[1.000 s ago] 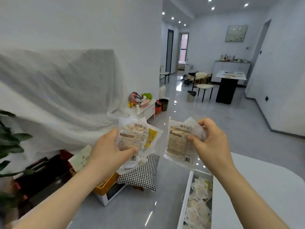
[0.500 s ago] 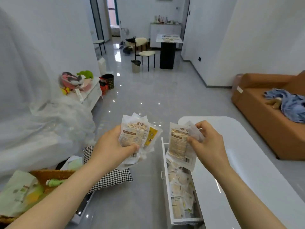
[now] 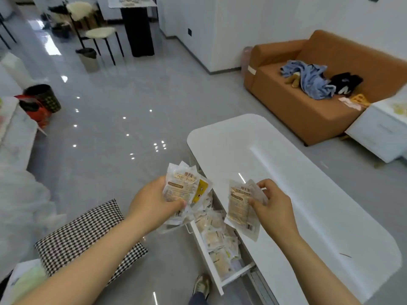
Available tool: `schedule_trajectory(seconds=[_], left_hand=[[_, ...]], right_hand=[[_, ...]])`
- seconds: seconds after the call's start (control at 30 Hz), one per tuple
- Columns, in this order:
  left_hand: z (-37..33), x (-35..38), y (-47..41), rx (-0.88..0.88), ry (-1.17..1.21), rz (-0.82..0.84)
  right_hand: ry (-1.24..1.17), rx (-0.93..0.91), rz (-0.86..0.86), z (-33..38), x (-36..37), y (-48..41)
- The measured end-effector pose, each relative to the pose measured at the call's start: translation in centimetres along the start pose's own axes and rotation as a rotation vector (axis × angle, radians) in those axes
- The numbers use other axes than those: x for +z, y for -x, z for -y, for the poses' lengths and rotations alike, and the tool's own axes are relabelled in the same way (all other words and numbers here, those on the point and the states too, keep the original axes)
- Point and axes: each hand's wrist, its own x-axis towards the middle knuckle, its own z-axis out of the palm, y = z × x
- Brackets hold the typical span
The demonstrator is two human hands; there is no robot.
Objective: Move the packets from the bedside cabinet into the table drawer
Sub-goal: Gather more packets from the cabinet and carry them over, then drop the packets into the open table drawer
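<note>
Shoe point(image 3: 201, 285): nearest to me, one foot on the grey floor just beside the drawer front.
Table drawer point(image 3: 236, 274): pulled out from the white table point(image 3: 308, 194) toward the lower edge of my view; I see it lined with many pale packets lying flat and overlapping.
Left hand point(image 3: 152, 203): I see it closed round a fanned stack of packets point(image 3: 181, 190), thumb pressed across the front, held above the floor just left of the open drawer; one packet in the fan shows a yellow panel.
Right hand point(image 3: 273, 208): fingers pinched on the upper corner of a second bunch of packets point(image 3: 239, 208), which hangs over the seam between drawer and table edge; I cannot tell how many are in this bunch.
Cushion point(image 3: 88, 236): black-and-white houndstooth, on the floor under my left forearm.
Bedside cabinet point(image 3: 378, 133): white, at the far right beside the sofa, with blurred pale items on its top.
Sofa point(image 3: 308, 115): orange, beyond the table, carrying crumpled blue cloth point(image 3: 308, 79) and a dark item.
Far end: a stool point(image 3: 100, 33) and a dark-based table.
</note>
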Motion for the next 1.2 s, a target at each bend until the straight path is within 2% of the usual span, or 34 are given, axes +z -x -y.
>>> schedule_trajectory(seconds=[0.27, 0.7, 0.87, 1.2], left_hand=[[1.1, 4.0, -10.9, -0.029, -0.120, 0.214], [8.8, 12.1, -23.1, -0.017, -0.318, 0.646], [11.2, 16.6, -26.5, 0.034, -0.393, 0.749], [14.6, 27.8, -30.5, 0.093, -0.509, 0.853]], right_hand=[[-0.003, 0.274, -0.027, -4.4, 3.6, -4.8], [0.067, 0.673, -0.134, -10.0, 12.4, -4.3], [0.038, 0.759, -0.197, -12.0, 16.0, -3.8], [-0.010, 0.874, -0.244, -19.0, 21.1, -3.9]])
